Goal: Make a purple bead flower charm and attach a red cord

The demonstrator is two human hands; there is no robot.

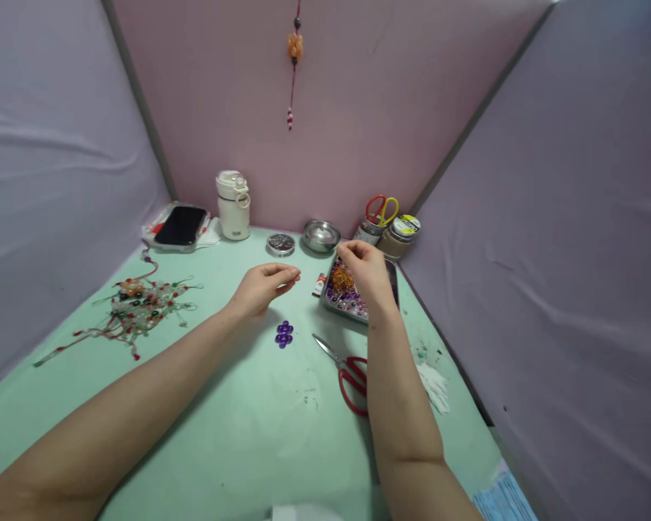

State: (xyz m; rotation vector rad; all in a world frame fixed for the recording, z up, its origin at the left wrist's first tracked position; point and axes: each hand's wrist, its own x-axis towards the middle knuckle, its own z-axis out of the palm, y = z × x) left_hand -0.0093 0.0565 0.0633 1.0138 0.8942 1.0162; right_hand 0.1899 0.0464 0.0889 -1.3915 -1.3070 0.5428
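Observation:
My left hand [263, 288] is raised over the middle of the table, thumb and fingertips pressed together. Whatever it pinches is too fine to make out. Below it lies a flower-shaped cluster of purple beads [284, 334]. My right hand [366, 266] is held above a metal tray of beads [352, 312], also in a pinch, and I cannot see what is between the fingers. Loose purple and pink beads and a tangle of orange cord [342, 278] fill the tray. Red-handled scissors [352, 376] lie partly behind my right forearm, blades pointing to the far left.
Beaded strings [141, 307] are heaped at left. Along the back stand a phone [181, 226], white bottle [233, 206], round case [281, 244], steel bowl [321, 236] and jars [398, 237]. A small red-and-white item [319, 285] touches the tray's side. Crumpled tissue [434, 387] lies right.

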